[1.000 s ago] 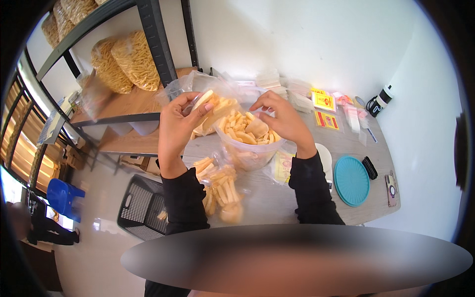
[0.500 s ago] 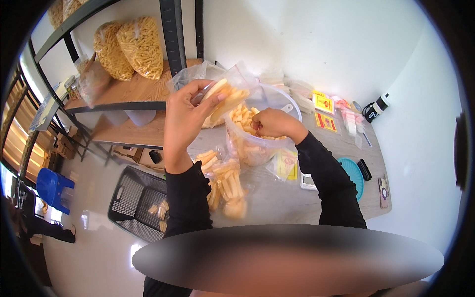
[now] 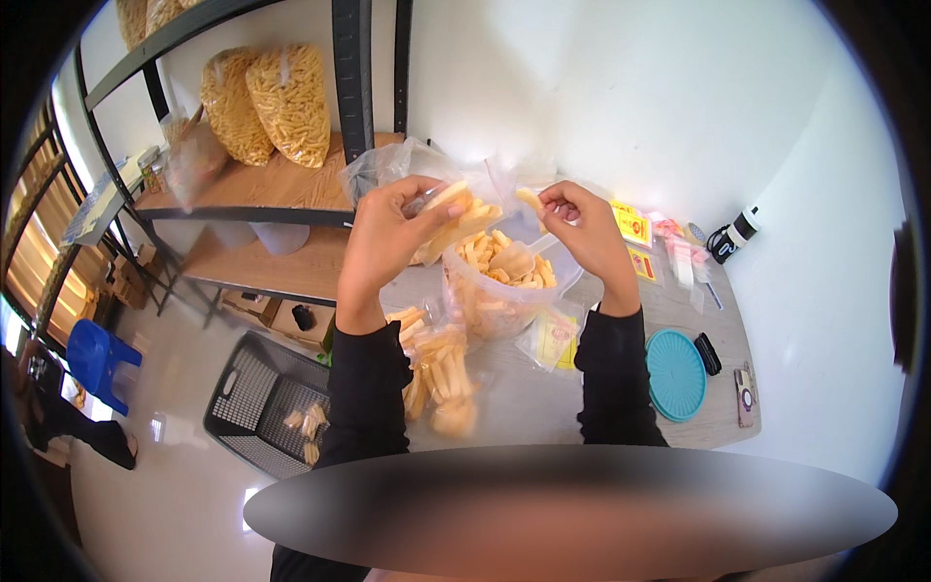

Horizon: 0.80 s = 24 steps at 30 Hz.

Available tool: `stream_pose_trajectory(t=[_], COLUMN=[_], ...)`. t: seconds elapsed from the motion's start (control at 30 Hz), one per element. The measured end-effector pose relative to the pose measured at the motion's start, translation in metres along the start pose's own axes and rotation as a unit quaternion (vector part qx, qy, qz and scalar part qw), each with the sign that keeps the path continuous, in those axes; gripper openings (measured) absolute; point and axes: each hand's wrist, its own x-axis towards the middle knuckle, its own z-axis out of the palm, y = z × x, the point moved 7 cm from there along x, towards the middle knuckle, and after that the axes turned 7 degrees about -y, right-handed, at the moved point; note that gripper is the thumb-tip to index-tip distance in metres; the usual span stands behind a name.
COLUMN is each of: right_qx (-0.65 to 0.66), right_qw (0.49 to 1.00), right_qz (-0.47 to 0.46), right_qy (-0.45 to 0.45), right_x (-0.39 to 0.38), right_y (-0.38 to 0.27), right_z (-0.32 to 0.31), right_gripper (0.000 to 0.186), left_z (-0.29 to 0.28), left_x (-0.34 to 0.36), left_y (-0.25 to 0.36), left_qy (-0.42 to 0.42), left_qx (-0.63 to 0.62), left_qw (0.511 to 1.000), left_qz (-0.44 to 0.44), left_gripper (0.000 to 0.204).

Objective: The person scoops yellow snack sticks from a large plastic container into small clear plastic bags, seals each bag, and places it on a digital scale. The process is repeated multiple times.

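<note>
My left hand [image 3: 383, 242] is closed around a small clear bag of pale yellow snack sticks [image 3: 469, 211], holding it tilted above the table. To its right, my right hand [image 3: 596, 233] pinches a single snack stick [image 3: 529, 199] between thumb and fingers. Below both hands stands a clear plastic tub [image 3: 490, 308] of loose sticks, with a translucent scoop [image 3: 520, 257] lying on them. Filled bags of sticks [image 3: 446, 373] lie on the table nearer to me, below my left hand.
A teal lid [image 3: 676, 375], a black case [image 3: 708, 354] and a phone [image 3: 745, 398] lie at the right. Labelled packets [image 3: 632, 225] sit near the wall. A dark crate [image 3: 257, 398] is on the floor, left. Large snack bags [image 3: 289, 105] fill a shelf; a person's leg [image 3: 97, 432] shows far left.
My right hand has come up out of the tub with a stick between its fingers. The scoop in the tub now shows. My left hand still holds the bag.
</note>
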Motion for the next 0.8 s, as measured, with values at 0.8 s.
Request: stream_pose_trajectory(t=[0.8], right_qx=[0.207], right_qw=[0.975], right_qz=[-0.078], right_qy=[0.0], right_x=[-0.025], right_y=[-0.006], right_z=[-0.006], right_gripper=[0.012], left_z=[0.047], left_x=[0.006], left_y=[-0.007], left_qy=[-0.113], left_qx=[0.03], left_qw=[0.991], left_qz=[-0.068], left_gripper=[0.028])
